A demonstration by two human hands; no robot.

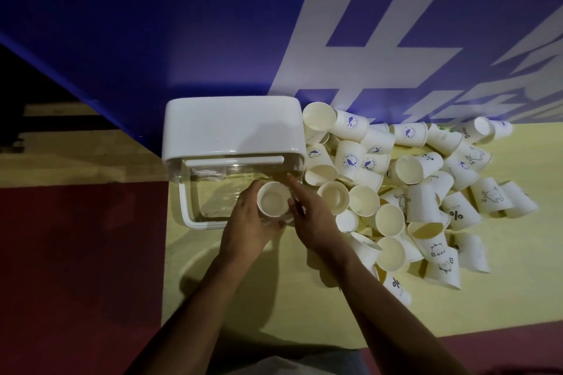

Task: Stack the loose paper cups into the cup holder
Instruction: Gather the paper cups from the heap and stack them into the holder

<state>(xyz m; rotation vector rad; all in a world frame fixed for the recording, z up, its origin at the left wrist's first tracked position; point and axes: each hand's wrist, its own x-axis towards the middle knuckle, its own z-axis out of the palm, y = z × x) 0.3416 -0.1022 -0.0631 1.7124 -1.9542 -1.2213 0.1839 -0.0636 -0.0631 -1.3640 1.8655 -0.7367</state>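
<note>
Head view: on the yellow tabletop [274, 307], a white plastic cup holder with a clear front compartment [231, 131] stands at the left. Over its near right corner, the left hand [248, 227] curls round an upright white paper cup [273, 199]. The right hand [313, 219] lies alongside, fingers straight against that cup. A heap of loose white paper cups [426, 186] spreads to the right.

Both arms bare from hands down to the near edge: left hand [249, 222], right hand [313, 219], lean forearms, dimly lit. Between them, near edge, a patch of pale grey cloth [283, 365]; garment type unclear.
</note>
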